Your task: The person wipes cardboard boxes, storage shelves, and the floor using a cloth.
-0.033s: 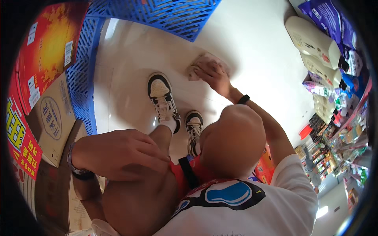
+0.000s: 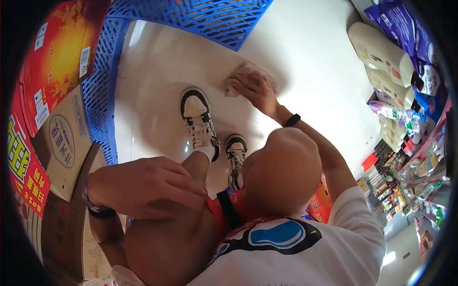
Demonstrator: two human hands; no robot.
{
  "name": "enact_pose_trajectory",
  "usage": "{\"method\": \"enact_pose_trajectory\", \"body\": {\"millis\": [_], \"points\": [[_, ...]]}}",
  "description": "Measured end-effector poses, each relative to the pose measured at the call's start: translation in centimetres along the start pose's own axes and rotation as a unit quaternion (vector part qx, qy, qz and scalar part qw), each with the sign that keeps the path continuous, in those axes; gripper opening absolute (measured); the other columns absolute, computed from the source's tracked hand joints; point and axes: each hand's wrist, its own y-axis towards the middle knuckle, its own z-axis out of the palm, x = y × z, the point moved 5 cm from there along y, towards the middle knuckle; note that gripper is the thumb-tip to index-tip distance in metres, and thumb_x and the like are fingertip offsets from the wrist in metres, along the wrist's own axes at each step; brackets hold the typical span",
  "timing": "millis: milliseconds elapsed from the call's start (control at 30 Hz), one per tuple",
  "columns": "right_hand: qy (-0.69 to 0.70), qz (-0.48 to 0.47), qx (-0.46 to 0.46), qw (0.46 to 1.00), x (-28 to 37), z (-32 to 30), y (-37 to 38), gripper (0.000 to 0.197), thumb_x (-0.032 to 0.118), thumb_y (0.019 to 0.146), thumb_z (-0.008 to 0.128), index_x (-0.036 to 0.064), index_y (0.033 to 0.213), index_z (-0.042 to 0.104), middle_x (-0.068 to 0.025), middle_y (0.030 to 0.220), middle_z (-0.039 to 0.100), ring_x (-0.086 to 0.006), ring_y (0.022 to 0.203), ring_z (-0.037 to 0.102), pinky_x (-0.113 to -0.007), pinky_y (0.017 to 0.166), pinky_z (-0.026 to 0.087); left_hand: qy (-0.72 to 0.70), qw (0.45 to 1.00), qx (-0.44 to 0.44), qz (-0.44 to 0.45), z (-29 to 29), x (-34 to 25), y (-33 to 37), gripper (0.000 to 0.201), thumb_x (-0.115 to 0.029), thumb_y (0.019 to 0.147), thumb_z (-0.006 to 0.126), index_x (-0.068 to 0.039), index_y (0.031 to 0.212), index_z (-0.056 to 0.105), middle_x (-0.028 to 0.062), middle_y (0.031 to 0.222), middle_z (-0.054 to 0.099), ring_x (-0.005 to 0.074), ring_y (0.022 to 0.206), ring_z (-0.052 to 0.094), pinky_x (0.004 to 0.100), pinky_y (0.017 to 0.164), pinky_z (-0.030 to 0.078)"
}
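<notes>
My right hand [image 2: 258, 90] reaches down to the pale floor [image 2: 157, 71], its fingers bent over a crumpled, pinkish-beige cloth [image 2: 234, 85]. The cloth lies on the floor under the palm and partly sticks out around the fingers. My left hand [image 2: 148, 188] rests across my bent left leg near the knee. Its fingers are stretched out and hold nothing. A dark band circles the right wrist, and a patterned bracelet the left. My black-and-white shoes [image 2: 195, 112] stand on the floor to the left of the cloth.
A blue plastic lattice pallet [image 2: 229, 28] lies ahead, with another blue lattice piece [image 2: 98, 95] along the left. Red and brown cartons [image 2: 62, 136] are stacked at the left. Large cream bottles [image 2: 381, 52] and purple packs [image 2: 396, 24] line the right, with crowded shelves [image 2: 405, 190] behind.
My right hand and the cloth have slid very slightly left over the floor. My left hand stays on the leg. The view has shifted a little.
</notes>
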Motion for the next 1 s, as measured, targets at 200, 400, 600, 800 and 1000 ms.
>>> {"method": "enact_pose_trajectory", "body": {"millis": [200, 400, 600, 800, 1000], "points": [[0.042, -0.052, -0.034, 0.997, 4.3, 1.2, 9.7, 0.073, 0.017, 0.096, 0.086, 0.0228, 0.167, 0.067, -0.0021, 0.178, 0.060, -0.0352, 0.140, 0.060, -0.047, 0.114, 0.058, -0.006, 0.998, -0.041, 0.052, 5.3, 1.1, 0.4, 0.034, -0.020, 0.097, 0.082, -0.010, 0.129, 0.078, 0.0127, 0.141, 0.077, 0.0361, 0.132, 0.072, 0.0520, 0.115, 0.057], [0.018, -0.045, -0.045, 0.998, 7.7, 2.4, 16.2, 0.080, 0.016, 0.096, 0.083, 0.0264, 0.172, 0.061, 0.0007, 0.182, 0.055, -0.0360, 0.141, 0.060, -0.046, 0.117, 0.058, 0.033, 0.997, -0.072, 0.009, 6.6, 2.0, -0.4, 0.037, -0.022, 0.095, 0.079, -0.008, 0.129, 0.077, 0.0122, 0.131, 0.078, 0.0355, 0.127, 0.073, 0.0499, 0.115, 0.055], [-0.043, -0.099, -0.129, 0.986, 12.9, 3.6, 27.5, 0.057, 0.025, 0.102, 0.076, 0.0362, 0.157, 0.072, 0.0088, 0.179, 0.059, -0.0292, 0.148, 0.061, -0.057, 0.116, 0.052, 0.252, 0.919, -0.088, -0.291, 5.7, 8.4, 1.2, 0.049, -0.009, 0.103, 0.069, -0.008, 0.151, 0.074, 0.0182, 0.154, 0.071, 0.0392, 0.146, 0.064, 0.0536, 0.124, 0.051], [-0.101, -0.132, -0.101, 0.981, 15.7, 4.1, 37.6, 0.050, 0.028, 0.104, 0.075, 0.0381, 0.153, 0.076, 0.0123, 0.175, 0.062, -0.0275, 0.147, 0.062, -0.056, 0.118, 0.050, 0.381, 0.816, -0.275, -0.338, 1.2, 19.1, -0.7, 0.053, -0.011, 0.106, 0.073, -0.004, 0.158, 0.068, 0.0199, 0.162, 0.067, 0.0408, 0.150, 0.061, 0.0545, 0.133, 0.046], [-0.021, -0.095, -0.190, 0.977, 11.7, 3.7, 29.6, 0.061, 0.027, 0.102, 0.074, 0.0343, 0.162, 0.071, 0.0104, 0.175, 0.061, -0.0242, 0.149, 0.061, -0.050, 0.121, 0.050, 0.368, 0.797, -0.343, -0.335, 0.5, 22.0, -2.2, 0.047, -0.015, 0.105, 0.073, -0.002, 0.151, 0.073, 0.0208, 0.158, 0.071, 0.0384, 0.147, 0.066, 0.0533, 0.128, 0.051]]}}
